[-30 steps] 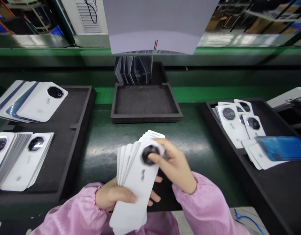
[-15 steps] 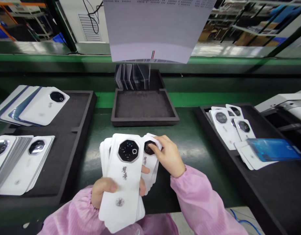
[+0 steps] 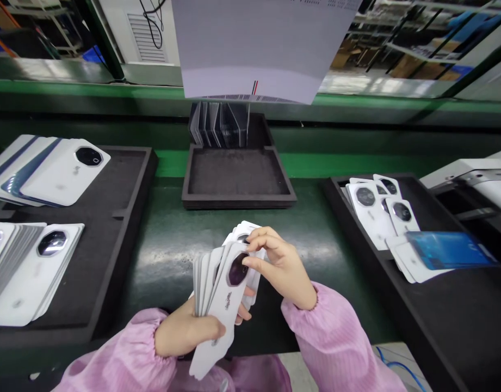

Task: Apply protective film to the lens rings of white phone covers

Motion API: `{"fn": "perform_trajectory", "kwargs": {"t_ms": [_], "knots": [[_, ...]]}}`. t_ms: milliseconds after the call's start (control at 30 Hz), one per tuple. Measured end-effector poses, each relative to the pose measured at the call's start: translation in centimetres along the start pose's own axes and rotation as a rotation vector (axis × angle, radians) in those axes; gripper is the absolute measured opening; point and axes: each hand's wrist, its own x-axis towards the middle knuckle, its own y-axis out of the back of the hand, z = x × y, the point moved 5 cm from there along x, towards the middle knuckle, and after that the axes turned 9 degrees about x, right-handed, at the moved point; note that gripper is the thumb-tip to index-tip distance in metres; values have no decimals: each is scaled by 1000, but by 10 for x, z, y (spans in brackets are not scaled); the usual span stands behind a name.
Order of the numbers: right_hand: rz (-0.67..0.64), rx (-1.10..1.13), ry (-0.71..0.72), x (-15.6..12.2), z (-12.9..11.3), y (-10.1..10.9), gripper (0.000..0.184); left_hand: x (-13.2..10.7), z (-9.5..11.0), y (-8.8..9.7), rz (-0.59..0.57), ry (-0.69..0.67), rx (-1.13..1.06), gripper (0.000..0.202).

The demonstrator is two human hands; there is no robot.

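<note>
My left hand is closed round the lower end of a fanned stack of white phone back covers, held low in front of me over the green mat. The front cover is tilted edge-on and shows a dark octagonal camera window. My right hand pinches the top of that front cover beside the window, with fingers curled over the stack's upper edge. Both arms wear pink sleeves.
A black foam tray at left holds piles of white covers. An empty-floored black tray sits ahead with upright grey plates at its back. Another tray at right holds white covers and a blue film. A white sheet hangs above.
Half a second ago the front cover faced me flat, showing its camera window and logo; it has now turned edge-on into the fan, and my right hand has shifted onto its top.
</note>
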Motion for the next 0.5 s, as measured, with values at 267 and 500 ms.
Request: {"fn": "perform_trajectory", "kwargs": {"t_ms": [267,500], "knots": [[18,19,-39,0,3,7,14,3,5,-1,37,10,133,34],[48,-35,-1,-3,-2,5,12,2,6,-2,20,17,138,37]]}}
